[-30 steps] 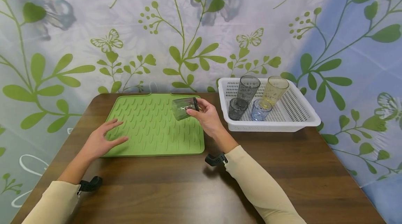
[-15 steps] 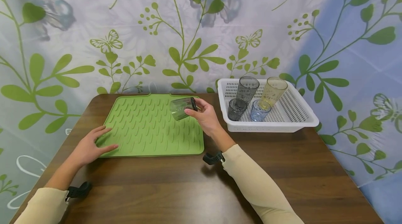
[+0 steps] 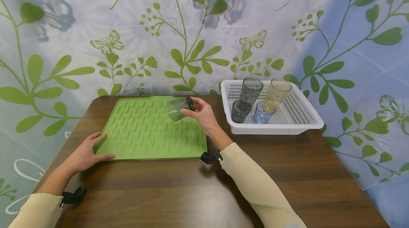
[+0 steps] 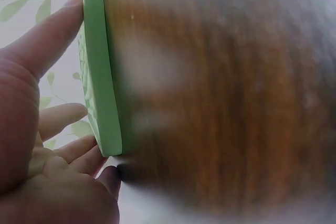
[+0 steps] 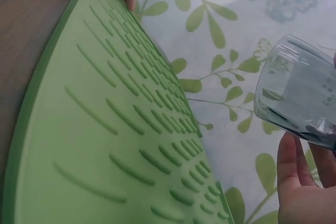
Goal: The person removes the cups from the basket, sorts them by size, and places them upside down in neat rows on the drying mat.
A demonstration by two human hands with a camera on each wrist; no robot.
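My right hand [image 3: 203, 114] grips a clear grey drinking glass [image 3: 176, 109] near its dark base, tilted on its side with the mouth toward the left, above the right half of a green ridged drying mat [image 3: 140, 132]. In the right wrist view the glass [image 5: 299, 93] shows at the right, with fingers under it. My left hand [image 3: 85, 153] is at the mat's near left corner, thumb and fingers spread along its edges. The left wrist view shows the thumb [image 4: 52, 40] touching the mat's edge [image 4: 100, 66], the other fingers beside the corner.
A white perforated basket [image 3: 300, 126] stands at the right of the brown wooden table [image 3: 179, 192]. It holds a tall grey glass [image 3: 251, 91], a yellow glass [image 3: 277, 93], a short dark glass [image 3: 240, 112] and a small blue glass [image 3: 264, 112]. Behind hangs a leaf-patterned cloth [image 3: 127, 15].
My left hand has moved left and nearer, from over the mat down to its near left corner. My right hand has shifted slightly left with the glass, whose mouth now tips lower.
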